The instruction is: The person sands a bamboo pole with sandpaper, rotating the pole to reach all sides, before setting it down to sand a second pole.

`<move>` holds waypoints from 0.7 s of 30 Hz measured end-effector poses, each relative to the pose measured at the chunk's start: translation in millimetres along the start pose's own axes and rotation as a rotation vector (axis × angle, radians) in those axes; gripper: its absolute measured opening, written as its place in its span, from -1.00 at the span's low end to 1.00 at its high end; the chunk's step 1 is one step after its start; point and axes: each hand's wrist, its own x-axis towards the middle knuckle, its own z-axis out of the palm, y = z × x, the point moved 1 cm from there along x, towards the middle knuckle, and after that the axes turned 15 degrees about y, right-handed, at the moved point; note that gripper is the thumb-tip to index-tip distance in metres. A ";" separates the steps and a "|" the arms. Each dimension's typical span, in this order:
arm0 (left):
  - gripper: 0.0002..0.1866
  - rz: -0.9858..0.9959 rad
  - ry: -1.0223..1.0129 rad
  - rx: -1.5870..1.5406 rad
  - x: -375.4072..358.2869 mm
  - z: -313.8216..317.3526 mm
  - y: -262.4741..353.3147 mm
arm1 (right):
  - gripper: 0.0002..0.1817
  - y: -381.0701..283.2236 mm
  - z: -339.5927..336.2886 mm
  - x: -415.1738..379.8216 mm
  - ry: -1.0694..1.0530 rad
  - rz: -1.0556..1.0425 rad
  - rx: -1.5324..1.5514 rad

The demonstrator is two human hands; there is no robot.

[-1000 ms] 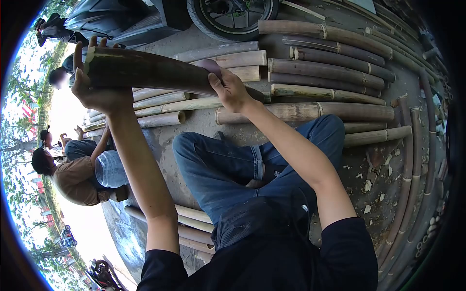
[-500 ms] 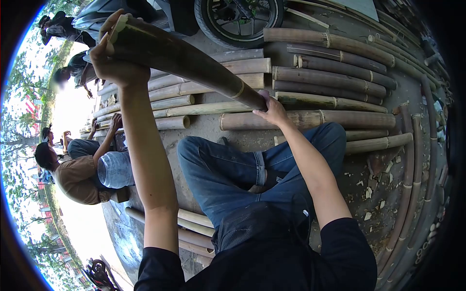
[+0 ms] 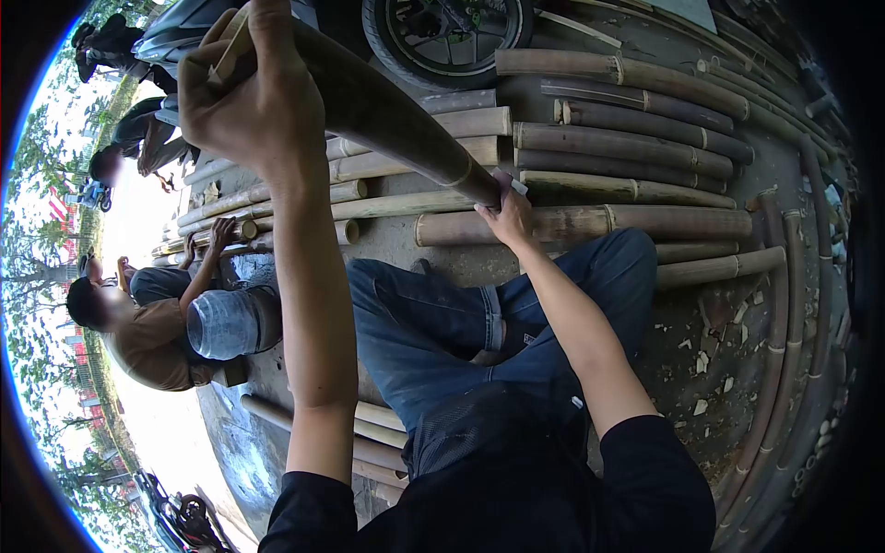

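A thick, dark bamboo pole (image 3: 396, 115) is raised in front of me, slanting from the upper left down to the centre. My left hand (image 3: 253, 101) is at its near upper end, fingers curled around the cut rim. Around the lower end, close to the bamboo lying on the ground, my right hand (image 3: 510, 214) is closed; a small whitish object (image 3: 519, 188) sticks out beside its fingers. My crossed legs in jeans (image 3: 415, 318) are below the pole.
Bamboo lengths (image 3: 636, 147) lie in rows ahead and to the right. A motorcycle wheel (image 3: 447, 37) stands at the top. At left, a seated person (image 3: 152, 336) is beside a blue-white plastic container (image 3: 221, 323). Chips (image 3: 702, 361) litter the ground at right.
My left hand and forearm have moved right and toward the camera, with the pole's upper end. My right hand has shifted slightly left. The whitish object now shows beside it.
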 end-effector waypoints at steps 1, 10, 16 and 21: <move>-0.64 0.001 0.002 0.002 0.5 3.3 -1.6 | -0.29 3.5 0.7 0.4 -0.002 -0.002 0.001; -0.38 0.013 -0.060 -0.070 17.1 -8.9 -32.5 | 0.19 -42.1 3.9 -5.5 -0.063 0.088 0.205; -0.23 -0.029 -0.006 -0.016 15.0 -15.8 -25.8 | 0.24 -163.7 -17.7 45.8 0.101 -0.226 0.350; -0.30 -0.132 0.015 -0.110 16.2 -21.9 -26.3 | 0.29 -275.7 -49.8 99.7 0.151 -0.431 0.575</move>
